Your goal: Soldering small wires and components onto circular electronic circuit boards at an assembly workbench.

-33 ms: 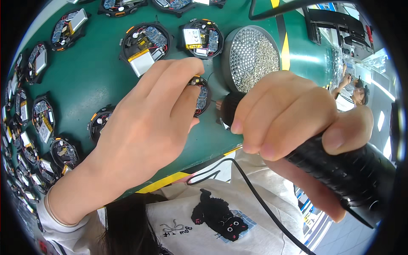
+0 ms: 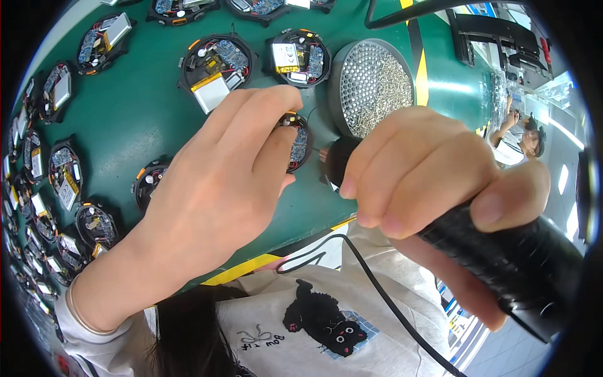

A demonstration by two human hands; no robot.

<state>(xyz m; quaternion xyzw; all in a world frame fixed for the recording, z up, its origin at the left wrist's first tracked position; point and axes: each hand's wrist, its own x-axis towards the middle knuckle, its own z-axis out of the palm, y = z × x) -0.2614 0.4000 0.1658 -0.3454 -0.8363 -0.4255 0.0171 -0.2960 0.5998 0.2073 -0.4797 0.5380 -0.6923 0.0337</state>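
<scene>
My left hand (image 2: 213,169) is closed, its thumb and fingers pinching the edge of an open round watch case (image 2: 301,143) on the table. A blue circuit board shows inside this case; much of it lies hidden under the fingers. My right hand (image 2: 433,169) wraps round a thick black electric screwdriver (image 2: 502,264), held tilted to the right of the case. Its narrow front end (image 2: 339,160) points toward the case, and I cannot make out whether the tip touches it. Just beyond the right hand stands a round grey dish (image 2: 337,88) holding many small silver screws (image 2: 386,91).
Several open watch cases with batteries and boards, such as one watch case (image 2: 217,66), spread over the green table (image 2: 132,119) to the left and far side. A black cable (image 2: 377,286) hangs across my lap. A black stand (image 2: 496,38) sits far right; another person (image 2: 518,135) works beyond.
Hardly anything differs. The rear of the screwdriver has tipped very slightly in my right hand; my left hand keeps its place on the watch case.
</scene>
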